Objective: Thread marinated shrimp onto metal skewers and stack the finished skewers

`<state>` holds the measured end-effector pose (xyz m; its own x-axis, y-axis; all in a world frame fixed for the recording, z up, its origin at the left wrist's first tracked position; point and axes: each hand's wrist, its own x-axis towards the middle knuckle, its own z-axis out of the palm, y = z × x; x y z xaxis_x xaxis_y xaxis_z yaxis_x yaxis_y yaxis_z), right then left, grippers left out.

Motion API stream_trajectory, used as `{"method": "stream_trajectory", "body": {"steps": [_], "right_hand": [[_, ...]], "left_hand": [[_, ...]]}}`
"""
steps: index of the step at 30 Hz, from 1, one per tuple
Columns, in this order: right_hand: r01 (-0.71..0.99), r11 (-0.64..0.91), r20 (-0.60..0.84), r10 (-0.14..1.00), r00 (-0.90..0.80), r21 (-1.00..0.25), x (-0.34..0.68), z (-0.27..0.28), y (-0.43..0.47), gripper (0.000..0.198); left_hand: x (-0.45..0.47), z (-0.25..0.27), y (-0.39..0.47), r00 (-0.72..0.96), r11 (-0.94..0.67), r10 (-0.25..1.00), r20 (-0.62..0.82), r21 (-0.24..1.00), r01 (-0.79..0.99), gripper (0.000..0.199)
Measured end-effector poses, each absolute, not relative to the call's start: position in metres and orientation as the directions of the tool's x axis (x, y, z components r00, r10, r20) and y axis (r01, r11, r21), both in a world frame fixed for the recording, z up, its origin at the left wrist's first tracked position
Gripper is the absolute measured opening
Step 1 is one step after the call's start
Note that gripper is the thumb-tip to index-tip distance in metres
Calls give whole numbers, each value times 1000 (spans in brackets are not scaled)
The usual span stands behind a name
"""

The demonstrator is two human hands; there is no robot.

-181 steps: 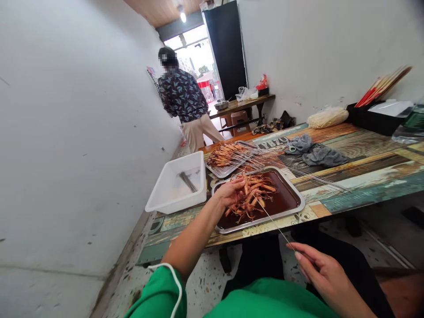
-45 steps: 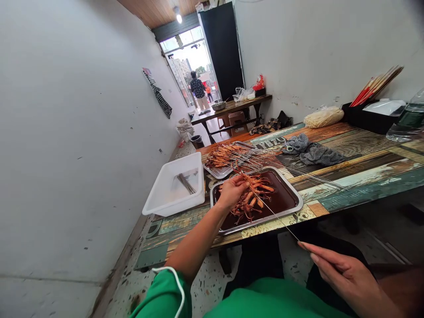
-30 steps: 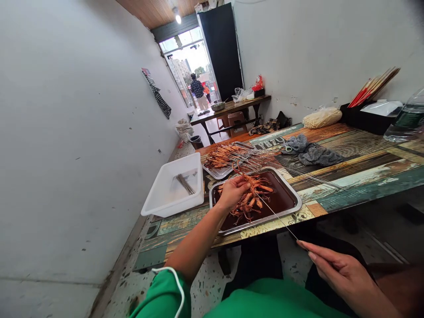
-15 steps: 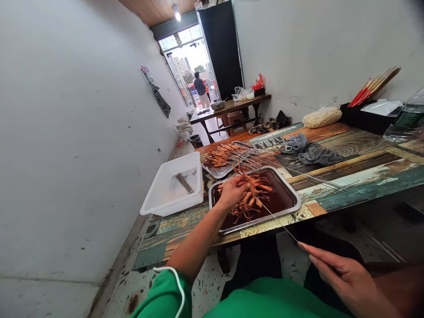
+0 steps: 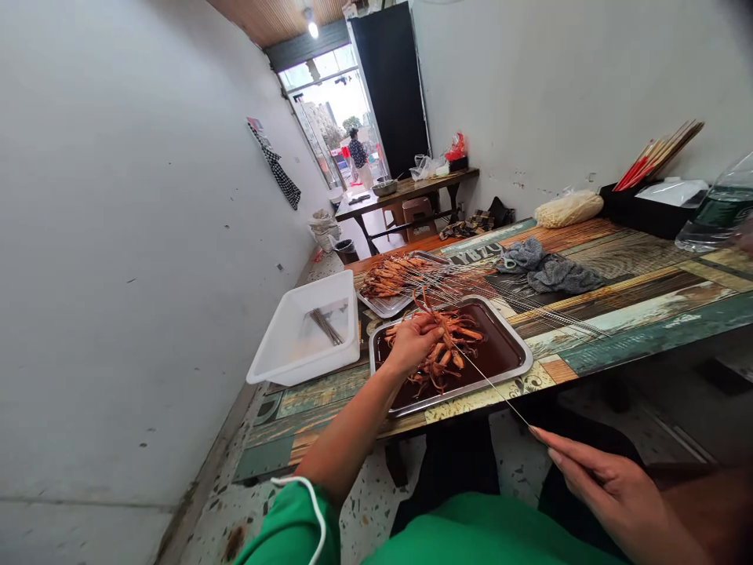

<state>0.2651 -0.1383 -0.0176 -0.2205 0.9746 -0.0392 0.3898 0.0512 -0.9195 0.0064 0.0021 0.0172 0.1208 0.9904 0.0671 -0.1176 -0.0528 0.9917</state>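
Observation:
My left hand (image 5: 413, 344) is closed over the near metal tray (image 5: 523, 345), pinching a reddish-brown squid piece (image 5: 445, 339) with thin tentacles. Low at the right, my right hand (image 5: 617, 488) grips the near end of a thin metal skewer (image 5: 495, 387) between thumb and fingers. The skewer slants up to the squid at my left fingertips; whether its tip is inside the piece cannot be seen. More squid pieces (image 5: 444, 370) lie heaped in dark brown liquid (image 5: 497, 341) in the tray.
Behind it, another tray holds skewered squid (image 5: 391, 276), skewer ends pointing right. A white plastic bin (image 5: 282, 353) with several metal skewers (image 5: 326, 326) stands left. Grey cloths (image 5: 562, 275), a noodle-like bundle (image 5: 568, 210), a black box (image 5: 647, 213) and a bottle (image 5: 721, 208) are to the right.
Both hands, the squid and the skewer keep nearly the same pose. The view has shifted slightly. In the far doorway a person has turned and moved a little to the right.

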Motion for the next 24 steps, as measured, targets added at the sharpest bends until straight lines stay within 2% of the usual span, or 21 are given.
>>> {"method": "stream_trajectory", "body": {"steps": [11,18,21,24], "right_hand": [[436,87,-36,963,-266,-896,268,-23,-138,35],[440,110,-23,958,-287,-891,269,-15,-137,34],[388,43,-72,958,-277,-921,271,-19,-134,35],[284,-136,-224,925,-305,-949,270,-26,-130,47]], "left_hand": [[6,14,2,146,-57,987,73,992,-112,26],[7,15,2,146,-90,985,90,996,-5,24],[7,15,4,144,-108,984,105,994,16,23],[7,15,6,138,-114,984,116,993,-24,24]]}}
